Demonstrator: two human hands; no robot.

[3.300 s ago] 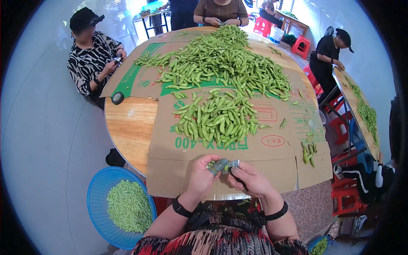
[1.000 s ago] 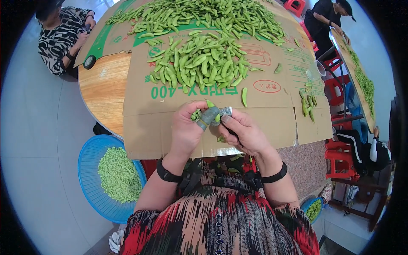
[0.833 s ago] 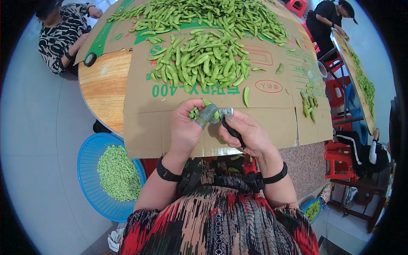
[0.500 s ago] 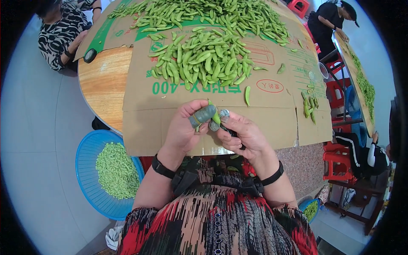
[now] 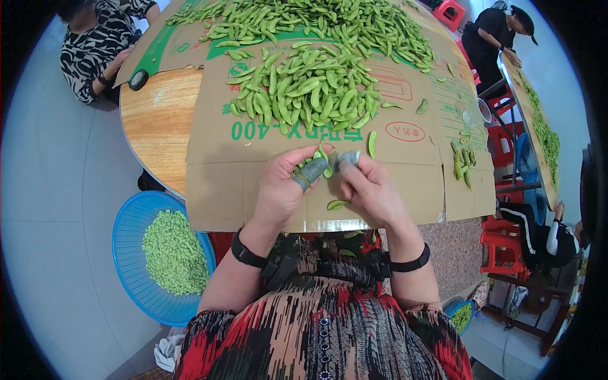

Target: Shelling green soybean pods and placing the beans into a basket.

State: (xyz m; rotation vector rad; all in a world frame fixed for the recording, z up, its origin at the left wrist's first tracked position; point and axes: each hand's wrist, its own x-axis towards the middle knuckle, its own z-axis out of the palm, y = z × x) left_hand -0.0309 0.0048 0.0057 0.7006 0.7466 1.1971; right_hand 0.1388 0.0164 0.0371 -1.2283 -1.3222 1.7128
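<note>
Your left hand (image 5: pixel 278 190) pinches one green pod (image 5: pixel 327 168) beside its grey-wrapped thumb (image 5: pixel 310 172), above the cardboard's near edge. Your right hand (image 5: pixel 380 195) is curled just to the right, a silvery wrap (image 5: pixel 347 159) at its fingertips; whether it grips anything you cannot tell from here.

You have bare cardboard (image 5: pixel 234 196) from your left hand to its left edge, and more from your right hand toward the torn seam (image 5: pixel 444 190) near its right edge. Bare wood (image 5: pixel 161 120) shows along the table's left edge, with one black disc (image 5: pixel 138 79) at that rim.

Count two heaps: a near heap (image 5: pixel 310 88) beyond your hands and a larger far heap (image 5: pixel 335 25) toward the far edge, both too crowded to number. Two single pods lie close to you: an upper pod (image 5: pixel 372 145) and a lower pod (image 5: pixel 337 204) near the front edge. One blue basket (image 5: pixel 128 253) of beans (image 5: pixel 174 253) sits outside the table's left front edge.
</note>
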